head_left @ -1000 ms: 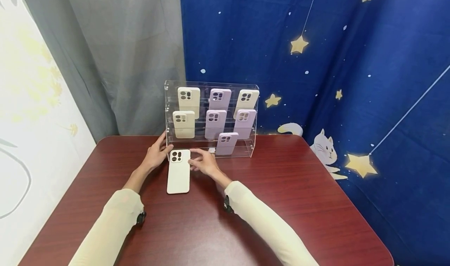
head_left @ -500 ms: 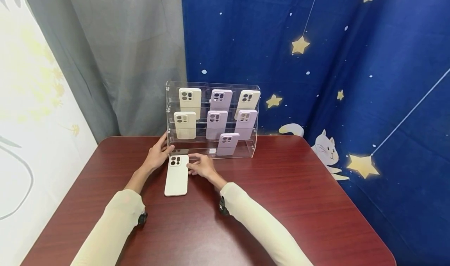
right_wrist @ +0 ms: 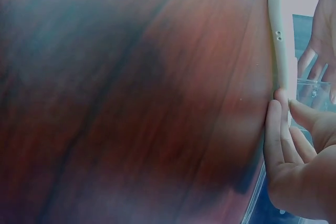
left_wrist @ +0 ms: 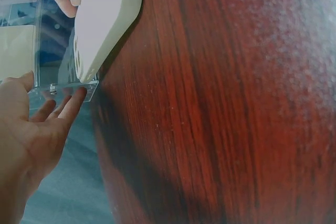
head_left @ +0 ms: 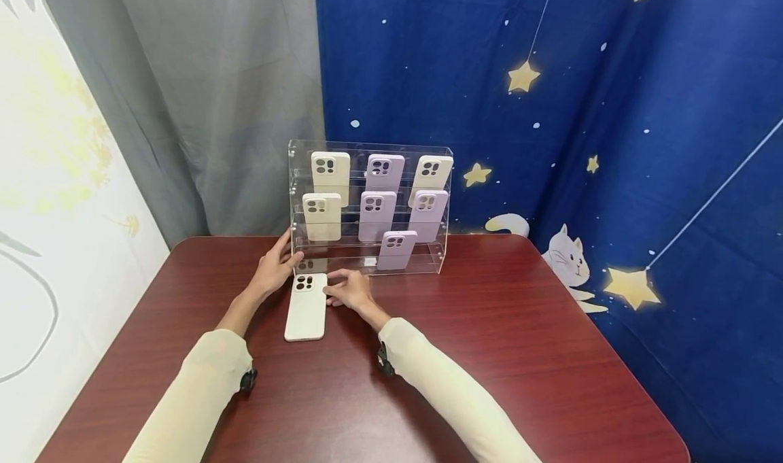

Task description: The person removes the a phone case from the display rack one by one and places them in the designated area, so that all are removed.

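Seven phone cases (head_left: pixel 377 216) stand in a clear tiered rack (head_left: pixel 345 253) on the reddish-brown counter (head_left: pixel 501 300): cream, lilac, cream in the top row; cream, lilac, lilac in the row below; a single lilac one lower down, right of centre. One further item, a white case (head_left: pixel 306 311), is in front of the rack's lower left corner, back face showing, camera cutouts toward the rack; whether its near edge rests on the counter cannot be told. The right hand (head_left: pixel 351 292) pinches its right edge near the cutouts, thumb opposed to fingers. The left hand (head_left: pixel 272 271) is at the rack's left end, fingers extended and spread, touching the side. Behind hang a grey curtain (head_left: pixel 232 75) and a blue curtain (head_left: pixel 440 55) printed with yellow stars.
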`<state>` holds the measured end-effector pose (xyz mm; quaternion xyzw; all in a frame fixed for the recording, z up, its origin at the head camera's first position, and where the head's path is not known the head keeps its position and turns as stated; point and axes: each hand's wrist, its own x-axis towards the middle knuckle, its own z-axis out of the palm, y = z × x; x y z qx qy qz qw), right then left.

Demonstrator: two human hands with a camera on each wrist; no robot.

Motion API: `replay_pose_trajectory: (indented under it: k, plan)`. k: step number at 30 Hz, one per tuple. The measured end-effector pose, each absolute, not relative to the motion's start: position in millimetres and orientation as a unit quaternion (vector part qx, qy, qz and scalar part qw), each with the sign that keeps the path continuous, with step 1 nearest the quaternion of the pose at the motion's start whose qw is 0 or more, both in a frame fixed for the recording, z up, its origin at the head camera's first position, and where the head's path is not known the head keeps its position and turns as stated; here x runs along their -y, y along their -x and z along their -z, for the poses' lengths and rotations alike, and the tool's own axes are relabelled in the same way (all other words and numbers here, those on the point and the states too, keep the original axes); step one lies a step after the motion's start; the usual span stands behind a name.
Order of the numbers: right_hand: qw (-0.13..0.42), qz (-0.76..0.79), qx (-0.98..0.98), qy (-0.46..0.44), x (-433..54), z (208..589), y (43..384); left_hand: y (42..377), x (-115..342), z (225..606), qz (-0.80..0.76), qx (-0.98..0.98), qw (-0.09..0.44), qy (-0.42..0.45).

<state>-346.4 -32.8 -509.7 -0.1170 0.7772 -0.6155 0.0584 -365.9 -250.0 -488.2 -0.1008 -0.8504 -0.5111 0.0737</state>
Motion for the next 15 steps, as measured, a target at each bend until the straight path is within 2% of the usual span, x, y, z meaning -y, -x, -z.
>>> replay_pose_trajectory:
  k: [15]
  plan:
    - [0.029, 0.603, -0.787, 0.125, 26.7, 510.6, 346.9, 364.2, 250.2, 487.4, 0.506, 0.854, 0.071, 0.101]
